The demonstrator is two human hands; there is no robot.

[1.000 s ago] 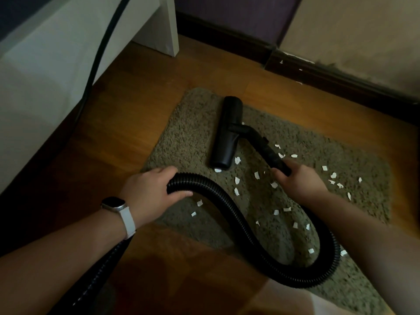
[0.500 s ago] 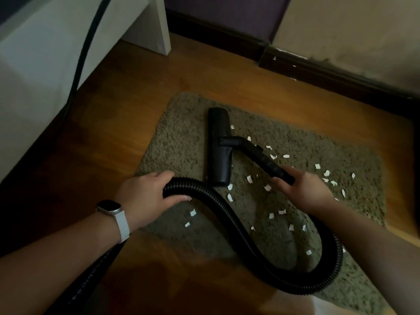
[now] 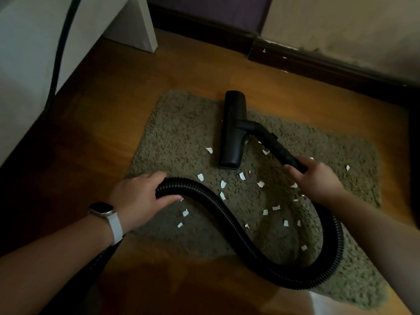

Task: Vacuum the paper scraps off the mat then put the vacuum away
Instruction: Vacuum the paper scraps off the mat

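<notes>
A shaggy olive mat (image 3: 181,137) lies on the wooden floor, strewn with several white paper scraps (image 3: 223,184). The black vacuum floor head (image 3: 232,130) rests flat on the mat's far middle. Its rigid wand (image 3: 276,147) slants back toward me, and my right hand (image 3: 316,180) grips the wand's near end. The ribbed black hose (image 3: 229,223) loops from there across the mat's near side. My left hand (image 3: 141,196), with a white watch on the wrist, is closed around the hose at the mat's left edge.
A white furniture panel (image 3: 29,60) with a black cable (image 3: 59,53) hanging down it stands at the left. A dark skirting board (image 3: 318,64) runs along the far wall. Bare wooden floor (image 3: 95,123) surrounds the mat.
The floor head has slid to the right across the mat, over scraps near the wand, and fewer scraps show on the right. Both hands keep their grip.
</notes>
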